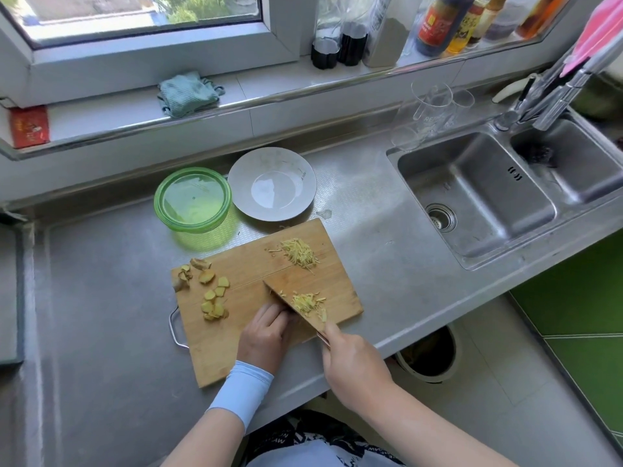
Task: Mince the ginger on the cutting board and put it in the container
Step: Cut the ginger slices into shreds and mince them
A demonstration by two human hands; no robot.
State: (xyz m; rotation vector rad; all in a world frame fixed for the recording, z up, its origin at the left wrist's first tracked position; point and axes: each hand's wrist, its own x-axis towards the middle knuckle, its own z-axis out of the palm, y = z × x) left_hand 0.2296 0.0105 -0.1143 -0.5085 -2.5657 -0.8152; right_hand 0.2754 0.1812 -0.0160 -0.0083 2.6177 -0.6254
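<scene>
- Head view: the right hand (350, 364) has its fingers wrapped round the handle of a knife (291, 306), whose edge is down on the cutting board (232, 352).
- The left hand (266, 332) rests against the blade; its fingers are curled and the tips hidden, so I cannot tell whether they pinch anything.
- Shredded ginger (308, 303) lies just past the blade from those fingers, and ginger slices (214, 299) lie to their left.
- The green container (194, 198) stands on the worktop (371, 247), well beyond both hands.
</scene>
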